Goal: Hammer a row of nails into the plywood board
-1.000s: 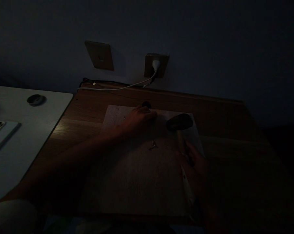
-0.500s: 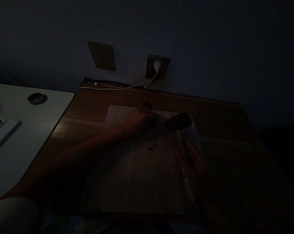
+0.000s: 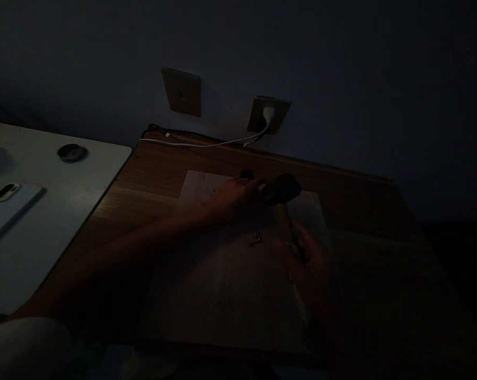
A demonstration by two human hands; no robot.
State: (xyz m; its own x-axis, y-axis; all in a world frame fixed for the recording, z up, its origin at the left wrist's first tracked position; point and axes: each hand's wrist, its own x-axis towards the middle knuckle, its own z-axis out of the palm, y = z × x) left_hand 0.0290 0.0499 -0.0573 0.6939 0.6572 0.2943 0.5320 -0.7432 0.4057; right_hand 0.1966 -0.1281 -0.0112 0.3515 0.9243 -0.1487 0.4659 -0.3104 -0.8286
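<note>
In the dim head view, my right hand [image 3: 312, 264] is closed around the handle of a hammer [image 3: 283, 189], whose dark head hangs over the far part of a wooden board [image 3: 218, 295]. Just left of the hammer head, my left hand [image 3: 235, 198] rests on the board with its fingers drawn together; whatever they hold is hidden. Several small nails or screws [image 3: 257, 237] lie in a loose group on the board between my hands. One more small metal piece [image 3: 213, 193] shows by my left wrist. A dark round object [image 3: 246, 173] sits behind my left fingers.
Beneath the board is a brown wooden table [image 3: 143, 195] against the wall. A white surface [image 3: 76, 211] adjoins it at left, bearing a round dark lid-like object [image 3: 71, 152] and a pale phone [image 3: 17, 203]. A white cable [image 3: 207, 144] runs to a plug in the wall socket [image 3: 269, 114].
The hammer head has moved left, close to my left fingers, with my right hand following slightly. My left hand stays at the same place on the board. The whole view has shifted a little.
</note>
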